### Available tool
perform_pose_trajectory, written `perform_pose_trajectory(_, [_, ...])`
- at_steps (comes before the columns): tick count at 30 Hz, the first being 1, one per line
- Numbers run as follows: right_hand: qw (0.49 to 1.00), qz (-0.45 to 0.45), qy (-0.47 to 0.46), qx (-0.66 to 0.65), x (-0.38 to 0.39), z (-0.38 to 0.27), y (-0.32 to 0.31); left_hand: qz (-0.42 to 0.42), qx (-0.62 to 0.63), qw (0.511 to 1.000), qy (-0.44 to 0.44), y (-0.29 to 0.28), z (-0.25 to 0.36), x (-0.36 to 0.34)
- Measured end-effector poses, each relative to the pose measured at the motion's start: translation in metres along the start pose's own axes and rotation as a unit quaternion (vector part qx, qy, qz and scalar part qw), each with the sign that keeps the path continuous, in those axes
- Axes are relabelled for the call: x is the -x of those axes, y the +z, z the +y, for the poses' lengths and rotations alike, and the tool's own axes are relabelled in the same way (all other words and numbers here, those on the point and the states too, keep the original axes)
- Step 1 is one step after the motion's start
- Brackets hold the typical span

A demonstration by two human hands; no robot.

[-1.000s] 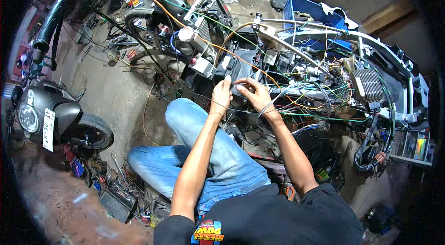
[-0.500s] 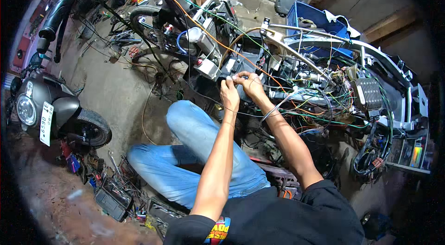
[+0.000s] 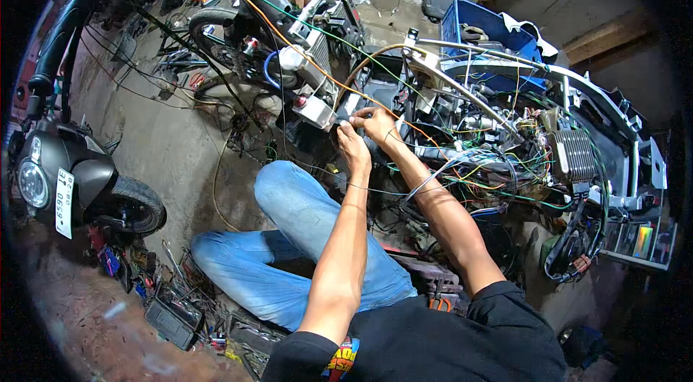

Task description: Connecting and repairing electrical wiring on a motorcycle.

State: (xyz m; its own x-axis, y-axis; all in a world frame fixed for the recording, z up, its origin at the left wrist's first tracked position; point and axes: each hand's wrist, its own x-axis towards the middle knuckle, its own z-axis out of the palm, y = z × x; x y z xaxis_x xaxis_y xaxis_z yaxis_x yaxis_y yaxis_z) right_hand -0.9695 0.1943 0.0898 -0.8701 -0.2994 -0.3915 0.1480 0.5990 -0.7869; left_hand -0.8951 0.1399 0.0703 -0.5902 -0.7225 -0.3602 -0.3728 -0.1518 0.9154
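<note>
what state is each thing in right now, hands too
left hand: raised, fingertips beside the right hand's; whether it grips anything is unclear
right hand: fingers bent; grip unclear
wires: loose, tangled
frame: bare, uncovered
white tank: red cap on
motorbike: upright
blue crate: open-topped, things inside
white cloth: draped over the crate's rim
jeans: worn, knees bent

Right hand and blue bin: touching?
Apart. The head view shows a wide gap between the right hand and blue bin, crossed by a metal bar.
</note>
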Motion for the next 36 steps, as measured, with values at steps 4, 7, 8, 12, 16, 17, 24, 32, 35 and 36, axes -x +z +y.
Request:
perform_pose_trajectory(4, [0.998, -0.007, -0.068, -0.010, -0.007, 0.008, 0.005, 0.015, 0.030, 0.999, 0.000, 0.005, -0.006, -0.002])
perform_pose_trajectory(7, [0.998, -0.016, -0.066, 0.001, -0.009, 0.012, 0.006, 0.015, 0.077, 0.997, 0.011, 0.006, -0.013, -0.006])
perform_pose_trajectory(8, [0.999, -0.015, -0.033, 0.006, -0.009, 0.013, 0.006, -0.005, 0.111, 0.994, 0.006, 0.006, -0.016, -0.008])
perform_pose_trajectory(12, [0.999, -0.022, -0.046, -0.012, -0.010, 0.011, 0.005, -0.031, 0.108, 0.993, 0.045, 0.004, -0.029, -0.015])
perform_pose_trajectory(16, [0.987, -0.046, -0.125, 0.085, -0.014, 0.003, -0.003, -0.058, 0.087, 0.992, 0.071, -0.005, -0.038, -0.017])
perform_pose_trajectory(17, [0.986, -0.075, -0.128, 0.073, -0.016, 0.000, -0.006, -0.044, 0.065, 0.989, 0.123, -0.008, -0.038, -0.017])
perform_pose_trajectory(24, [0.973, -0.098, -0.153, 0.140, -0.011, -0.015, -0.015, -0.016, -0.092, 0.971, 0.220, -0.025, -0.025, -0.008])
perform_pose_trajectory(32, [0.948, -0.093, -0.246, 0.181, -0.016, -0.017, -0.016, 0.021, -0.193, 0.941, 0.278, -0.032, -0.015, 0.003])
perform_pose_trajectory(35, [0.950, -0.111, -0.218, 0.192, -0.024, -0.011, -0.017, 0.037, -0.233, 0.924, 0.302, -0.034, -0.010, 0.005])
perform_pose_trajectory(36, [0.948, -0.115, -0.218, 0.200, -0.027, -0.008, -0.017, 0.024, -0.246, 0.925, 0.289, -0.034, -0.008, 0.006])
